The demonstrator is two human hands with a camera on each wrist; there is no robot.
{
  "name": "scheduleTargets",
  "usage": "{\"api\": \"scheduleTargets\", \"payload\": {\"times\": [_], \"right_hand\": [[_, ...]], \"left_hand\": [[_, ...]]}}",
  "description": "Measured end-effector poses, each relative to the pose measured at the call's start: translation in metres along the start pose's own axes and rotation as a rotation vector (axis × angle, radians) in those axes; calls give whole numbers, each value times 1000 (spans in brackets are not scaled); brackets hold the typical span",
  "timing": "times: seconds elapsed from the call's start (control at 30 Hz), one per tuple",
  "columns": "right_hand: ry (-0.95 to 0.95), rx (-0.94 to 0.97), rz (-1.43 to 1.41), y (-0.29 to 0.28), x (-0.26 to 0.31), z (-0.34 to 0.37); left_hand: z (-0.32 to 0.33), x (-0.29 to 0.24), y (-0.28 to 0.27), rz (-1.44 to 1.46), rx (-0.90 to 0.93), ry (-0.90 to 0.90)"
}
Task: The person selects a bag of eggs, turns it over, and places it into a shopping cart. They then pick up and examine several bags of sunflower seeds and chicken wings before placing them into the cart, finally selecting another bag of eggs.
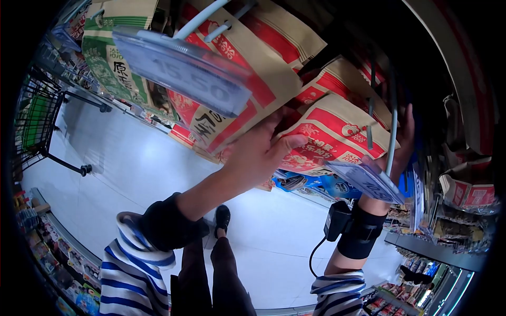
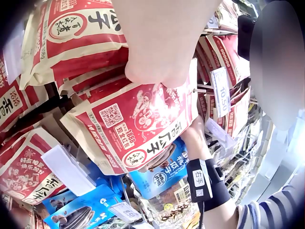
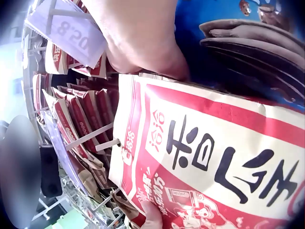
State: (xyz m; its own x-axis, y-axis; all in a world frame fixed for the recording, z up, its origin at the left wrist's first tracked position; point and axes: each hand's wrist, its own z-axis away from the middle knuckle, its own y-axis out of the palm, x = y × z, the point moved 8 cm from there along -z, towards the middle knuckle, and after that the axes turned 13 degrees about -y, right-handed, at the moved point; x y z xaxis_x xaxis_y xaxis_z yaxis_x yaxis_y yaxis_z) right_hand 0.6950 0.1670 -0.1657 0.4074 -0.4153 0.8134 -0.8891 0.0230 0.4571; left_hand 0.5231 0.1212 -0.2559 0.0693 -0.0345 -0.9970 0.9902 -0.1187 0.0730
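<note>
Centre frame: my left hand grips the red packet; right hand, cannot tell. Apparent step: handling at hook; next needs alignment.

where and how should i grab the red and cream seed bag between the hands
Probably its two long side edges, one hand coming from each side: the red and cream seed bag is broad and creased, and its top end sits at the display hook, so a grip on the sides should avoid it.
</note>
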Motion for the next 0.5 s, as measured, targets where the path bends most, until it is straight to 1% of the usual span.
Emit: {"api": "scheduleTargets", "payload": {"times": [0.1,0.2,0.23,0.33,0.43,0.5], "right_hand": [[-8,-23,44,-2,2,2],[-4,-33,89,-2,3,1],[0,-31,102,-1,1,-1],[4,-38,149,-2,3,1],[6,-44,188,-5,6,1],[3,-45,212,-4,8,0]], "left_hand": [[-1,8,2,2,35,-55],[1,5,-1,-112,31,-103],[1,6,0,-93,50,-125],[1,5,-1,-96,36,-105],[1,4,0,-103,74,-167],[0,4,0,-108,34,-93]]}}
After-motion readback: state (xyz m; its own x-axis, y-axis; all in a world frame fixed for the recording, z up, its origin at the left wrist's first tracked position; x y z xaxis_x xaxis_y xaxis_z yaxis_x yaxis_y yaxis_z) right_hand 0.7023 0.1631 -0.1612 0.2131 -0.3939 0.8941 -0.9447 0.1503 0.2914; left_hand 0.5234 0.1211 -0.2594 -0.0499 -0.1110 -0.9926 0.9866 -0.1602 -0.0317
